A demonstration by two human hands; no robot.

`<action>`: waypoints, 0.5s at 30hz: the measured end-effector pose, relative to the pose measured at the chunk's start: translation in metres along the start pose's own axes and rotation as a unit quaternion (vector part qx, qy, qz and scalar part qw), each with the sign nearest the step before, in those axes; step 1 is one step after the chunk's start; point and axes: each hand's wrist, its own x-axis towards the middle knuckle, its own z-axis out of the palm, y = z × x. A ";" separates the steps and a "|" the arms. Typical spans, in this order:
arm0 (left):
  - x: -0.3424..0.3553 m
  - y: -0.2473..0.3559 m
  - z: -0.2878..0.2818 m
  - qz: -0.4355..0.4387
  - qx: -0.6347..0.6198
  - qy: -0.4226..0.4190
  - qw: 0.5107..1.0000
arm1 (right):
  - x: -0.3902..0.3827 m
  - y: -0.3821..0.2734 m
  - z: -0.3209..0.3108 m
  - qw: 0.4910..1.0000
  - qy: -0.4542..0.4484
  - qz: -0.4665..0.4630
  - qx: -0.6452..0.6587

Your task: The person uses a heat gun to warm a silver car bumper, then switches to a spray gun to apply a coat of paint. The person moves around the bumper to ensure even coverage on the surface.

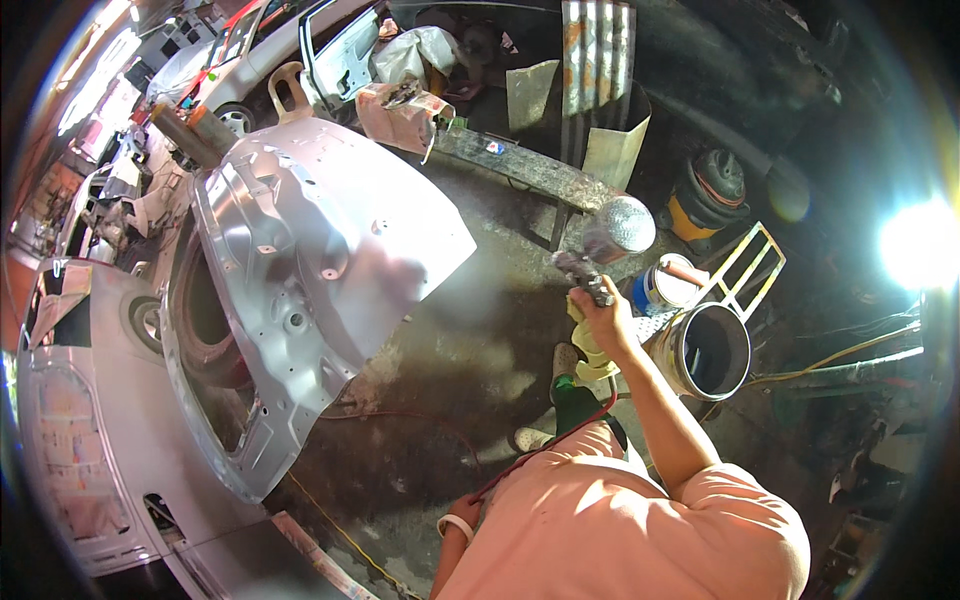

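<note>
My right hand is closed around the grip of a spray gun, which has a round silvery cup at its far end. From beneath the gun, a red air hose runs back along my side to my left hand. That hand is low at my waist, its fingers curled on the hose and partly hidden. Off to the left, well apart from the gun, stands a large car body panel with a silvery grey coat and several holes.
At left is a car body with paper masking. Behind the gun stands a long narrow bench. On the right are an open bucket, a paint can, a workshop vacuum and a glaring lamp. A yellow cord crosses the floor.
</note>
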 end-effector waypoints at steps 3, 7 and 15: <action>0.012 0.004 0.001 -0.044 -0.017 0.000 0.999 | 0.007 0.010 -0.029 0.998 0.026 0.032 0.054; 0.049 0.025 -0.010 -0.090 0.052 -0.073 0.992 | 0.027 0.026 -0.060 0.997 0.032 -0.032 0.062; 0.109 0.131 -0.037 -0.075 -0.001 0.004 0.997 | 0.142 -0.001 -0.105 0.997 -0.022 -0.011 0.080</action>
